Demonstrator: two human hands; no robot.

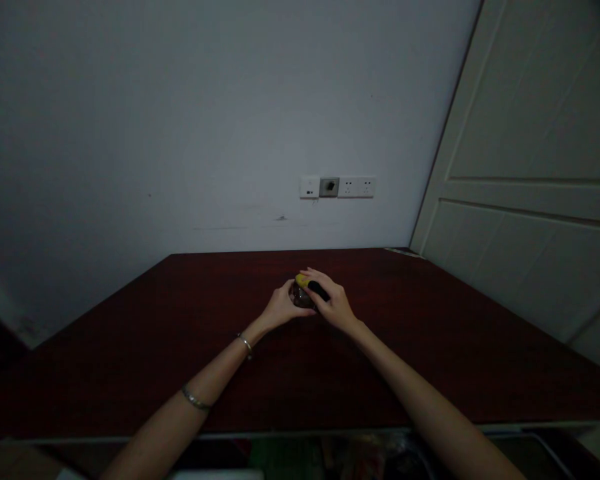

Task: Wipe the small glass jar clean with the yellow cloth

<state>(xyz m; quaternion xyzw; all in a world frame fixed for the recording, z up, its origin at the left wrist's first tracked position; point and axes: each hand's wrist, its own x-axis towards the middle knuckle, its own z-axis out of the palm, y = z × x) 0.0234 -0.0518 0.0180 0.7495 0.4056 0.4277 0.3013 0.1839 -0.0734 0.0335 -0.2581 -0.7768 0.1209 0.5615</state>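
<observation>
Near the middle of the dark red table (220, 380) my two hands meet around a small item. My left hand (280, 307) curls round the side of a small, dark, shiny container (301, 298), which looks like a glass jar. On top of it sits a yellow and black piece (302, 280), gripped from above between the thumb and fingers of my right hand (335, 303). Dim light hides whether that piece is a lid or a separate tool. The container's base and lower edge are partly covered by my left fingers.
A pale wall (205, 133) rises behind the table, with a row of sockets (349, 187) on it. A panelled door (540, 173) stands at the right. Beneath the table's front edge, dim items show, including a green one (285, 457).
</observation>
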